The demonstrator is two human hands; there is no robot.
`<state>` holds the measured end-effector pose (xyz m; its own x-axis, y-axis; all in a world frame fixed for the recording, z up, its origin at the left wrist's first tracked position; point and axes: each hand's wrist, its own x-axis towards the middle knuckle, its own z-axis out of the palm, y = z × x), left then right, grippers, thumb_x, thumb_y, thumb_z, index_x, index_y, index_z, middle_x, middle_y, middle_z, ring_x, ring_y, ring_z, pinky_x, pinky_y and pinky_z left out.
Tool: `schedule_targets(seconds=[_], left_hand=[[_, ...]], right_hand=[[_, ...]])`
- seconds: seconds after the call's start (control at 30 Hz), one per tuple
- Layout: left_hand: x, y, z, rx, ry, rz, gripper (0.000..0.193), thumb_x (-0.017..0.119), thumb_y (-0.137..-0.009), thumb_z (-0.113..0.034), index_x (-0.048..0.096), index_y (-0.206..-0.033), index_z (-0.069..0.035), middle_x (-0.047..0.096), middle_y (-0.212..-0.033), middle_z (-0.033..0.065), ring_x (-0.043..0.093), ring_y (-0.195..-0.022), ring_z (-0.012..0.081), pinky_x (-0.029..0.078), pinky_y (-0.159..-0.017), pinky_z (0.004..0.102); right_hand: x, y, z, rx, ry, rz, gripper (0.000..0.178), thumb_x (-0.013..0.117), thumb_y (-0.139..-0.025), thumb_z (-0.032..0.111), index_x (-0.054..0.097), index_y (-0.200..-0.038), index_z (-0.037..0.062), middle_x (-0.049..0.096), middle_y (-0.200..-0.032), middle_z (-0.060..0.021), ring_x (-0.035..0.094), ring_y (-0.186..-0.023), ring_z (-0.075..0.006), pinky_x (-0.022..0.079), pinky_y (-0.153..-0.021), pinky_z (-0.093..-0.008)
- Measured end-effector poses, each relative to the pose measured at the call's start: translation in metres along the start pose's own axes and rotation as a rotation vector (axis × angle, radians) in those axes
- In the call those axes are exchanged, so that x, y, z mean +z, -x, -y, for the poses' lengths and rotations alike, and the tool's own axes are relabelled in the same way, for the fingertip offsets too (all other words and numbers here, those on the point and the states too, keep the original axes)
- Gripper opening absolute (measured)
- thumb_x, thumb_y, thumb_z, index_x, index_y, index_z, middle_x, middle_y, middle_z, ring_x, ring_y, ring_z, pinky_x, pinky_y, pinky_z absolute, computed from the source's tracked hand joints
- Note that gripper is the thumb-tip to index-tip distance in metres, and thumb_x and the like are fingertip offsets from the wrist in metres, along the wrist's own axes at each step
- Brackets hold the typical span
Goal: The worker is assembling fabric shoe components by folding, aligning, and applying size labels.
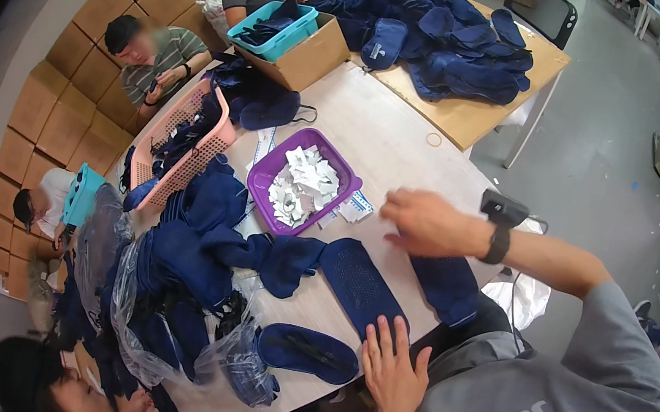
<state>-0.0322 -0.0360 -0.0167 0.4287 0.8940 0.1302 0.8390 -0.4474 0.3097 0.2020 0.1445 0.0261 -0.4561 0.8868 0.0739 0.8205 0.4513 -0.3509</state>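
My left hand (394,378) lies with fingers stretched and spread at the near table edge, its fingertips on the end of a navy fabric slipper (359,285) whose dotted sole faces up. My right hand (432,224) is held over the table, fingers loosely bent and apart, with nothing visible in them. Below its wrist lies another navy slipper (444,289), partly covered by my arm. Left of my right hand stands a purple basket (255,180) full of small white labels (307,186). One more flat navy piece (306,353) with a dark strap rests left of my left hand.
Navy pieces and clear plastic bags (133,296) heap up on the left. A pink basket (216,138), a cardboard box (318,55) and a turquoise basket (275,31) stand farther off. A wooden table (466,124) bears more navy slippers. Several people work around the tables.
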Motion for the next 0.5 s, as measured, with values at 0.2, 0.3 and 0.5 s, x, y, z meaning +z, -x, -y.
schedule_targets(seconds=[0.2, 0.3, 0.5], left_hand=[[-0.009, 0.007, -0.002, -0.052, 0.168, -0.138, 0.053, 0.057, -0.104, -0.037, 0.059, -0.141, 0.001, 0.063, -0.139, 0.0231, 0.059, -0.125, 0.0413, 0.043, -0.104, 0.051], [-0.018, -0.015, 0.018, -0.086, 0.171, -0.265, 0.043, 0.055, -0.106, -0.03, 0.064, -0.131, 0.004, 0.067, -0.13, 0.022, 0.061, -0.12, 0.0415, 0.045, -0.102, 0.0492], [-0.018, -0.1, 0.072, -0.01, 0.15, -0.09, 0.05, 0.052, -0.108, -0.031, 0.053, -0.148, 0.0, 0.049, -0.155, 0.0246, 0.044, -0.144, 0.0441, 0.033, -0.12, 0.0539]], right_hand=[[0.053, 0.031, -0.028, -0.038, 0.291, -0.179, 0.076, 0.044, -0.105, 0.059, 0.043, -0.151, -0.001, 0.045, -0.152, -0.0238, 0.043, -0.141, -0.0356, 0.035, -0.113, -0.0484], [0.064, 0.029, -0.004, -0.181, 0.199, -0.153, 0.071, 0.037, -0.11, 0.056, 0.039, -0.156, 0.0029, 0.043, -0.156, -0.0236, 0.041, -0.145, -0.0354, 0.033, -0.116, -0.0507], [0.075, -0.001, 0.003, -0.267, 0.171, -0.256, 0.063, 0.038, -0.109, 0.053, 0.045, -0.151, 0.0076, 0.048, -0.149, -0.0184, 0.044, -0.141, -0.0319, 0.036, -0.111, -0.0475]])
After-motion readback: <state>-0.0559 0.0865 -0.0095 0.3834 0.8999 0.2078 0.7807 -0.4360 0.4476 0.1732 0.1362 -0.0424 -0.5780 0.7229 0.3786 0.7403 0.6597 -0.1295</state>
